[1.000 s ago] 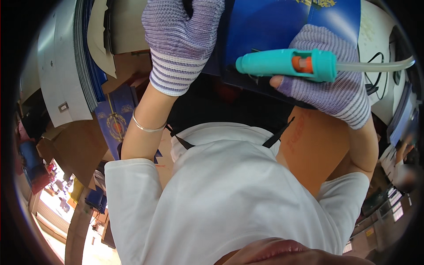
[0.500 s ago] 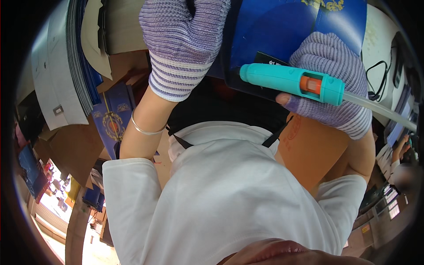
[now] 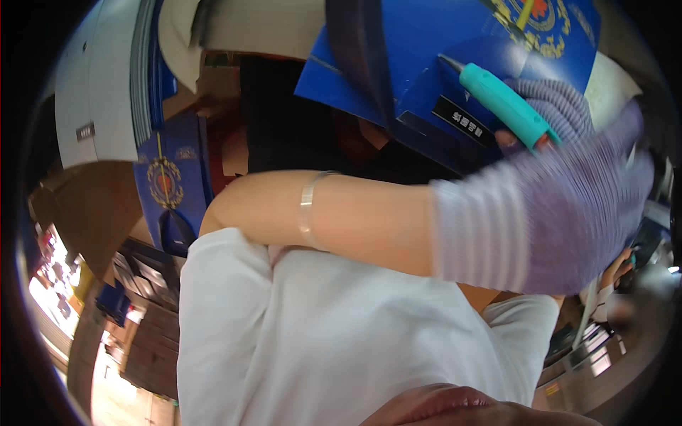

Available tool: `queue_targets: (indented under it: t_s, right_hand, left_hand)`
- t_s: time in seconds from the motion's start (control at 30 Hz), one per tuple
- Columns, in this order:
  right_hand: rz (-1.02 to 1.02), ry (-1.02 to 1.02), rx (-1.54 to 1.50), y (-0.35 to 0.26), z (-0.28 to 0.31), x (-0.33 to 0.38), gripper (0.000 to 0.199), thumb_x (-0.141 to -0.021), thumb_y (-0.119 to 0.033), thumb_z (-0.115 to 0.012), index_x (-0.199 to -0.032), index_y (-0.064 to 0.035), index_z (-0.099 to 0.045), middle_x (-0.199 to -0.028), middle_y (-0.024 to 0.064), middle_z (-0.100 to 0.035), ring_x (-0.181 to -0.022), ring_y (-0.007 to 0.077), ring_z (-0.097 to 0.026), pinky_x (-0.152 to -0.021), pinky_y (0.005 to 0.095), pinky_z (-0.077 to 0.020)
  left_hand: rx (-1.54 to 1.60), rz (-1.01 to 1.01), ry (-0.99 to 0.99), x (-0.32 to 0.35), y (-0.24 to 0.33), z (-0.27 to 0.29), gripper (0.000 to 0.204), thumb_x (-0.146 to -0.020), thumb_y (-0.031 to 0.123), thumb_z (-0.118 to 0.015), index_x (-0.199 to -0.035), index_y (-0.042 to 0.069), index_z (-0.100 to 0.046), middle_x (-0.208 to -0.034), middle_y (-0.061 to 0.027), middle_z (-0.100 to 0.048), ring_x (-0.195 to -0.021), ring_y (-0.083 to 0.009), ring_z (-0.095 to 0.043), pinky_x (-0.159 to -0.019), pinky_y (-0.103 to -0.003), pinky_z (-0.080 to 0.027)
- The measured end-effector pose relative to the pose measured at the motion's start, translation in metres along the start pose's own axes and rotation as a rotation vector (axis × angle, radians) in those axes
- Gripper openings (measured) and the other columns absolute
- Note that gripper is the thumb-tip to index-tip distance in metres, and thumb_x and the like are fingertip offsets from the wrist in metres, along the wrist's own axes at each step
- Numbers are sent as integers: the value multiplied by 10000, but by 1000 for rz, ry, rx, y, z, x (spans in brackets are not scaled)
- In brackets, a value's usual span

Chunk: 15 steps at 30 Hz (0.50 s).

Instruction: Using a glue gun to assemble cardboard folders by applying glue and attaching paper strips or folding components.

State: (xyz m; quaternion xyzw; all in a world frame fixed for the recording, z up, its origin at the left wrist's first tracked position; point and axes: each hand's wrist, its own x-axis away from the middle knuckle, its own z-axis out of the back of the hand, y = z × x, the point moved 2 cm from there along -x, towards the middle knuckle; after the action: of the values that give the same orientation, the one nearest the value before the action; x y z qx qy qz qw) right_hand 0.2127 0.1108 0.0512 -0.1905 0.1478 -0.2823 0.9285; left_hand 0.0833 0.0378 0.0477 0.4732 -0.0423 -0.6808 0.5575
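The left hand (image 3: pixel 554 213), in a purple knit glove, crosses in front of the body, blurred; whether its fingers are curled or loose cannot be told, and it hides most of the right hand (image 3: pixel 561 113). The right hand's gloved fingers (image 3: pixel 547 96) clench around a teal tool (image 3: pixel 501 103), whose metal tip points up-left from them and touches a blue box (image 3: pixel 440 50). A silver bracelet (image 3: pixel 307 206) circles the left forearm.
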Motion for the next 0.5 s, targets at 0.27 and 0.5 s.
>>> queue_targets:
  t_s: [0.27,0.5]
  right_hand:
    - [-152,18,-24,15,11,15,312,-820,-312,-796,-899,-33,-682,-789,80,-668,-715,224,-645,-674,315,-514]
    - [-209,20,-34,13,8,13,314,-818,-312,-798,-904,-32,-683,-787,75,-670,-713,214,-644,-671,310,-514]
  left_hand:
    - [-40,-112,-79,-20,40,-35,178,-938,107,-586,-1070,-10,-577,-954,-64,-583,-812,-104,-537,-739,-256,-452]
    - [-26,-119,-99,-30,59,-54,183,-932,113,-588,-1069,-7,-584,-962,-67,-586,-827,-113,-538,-750,-270,-451]
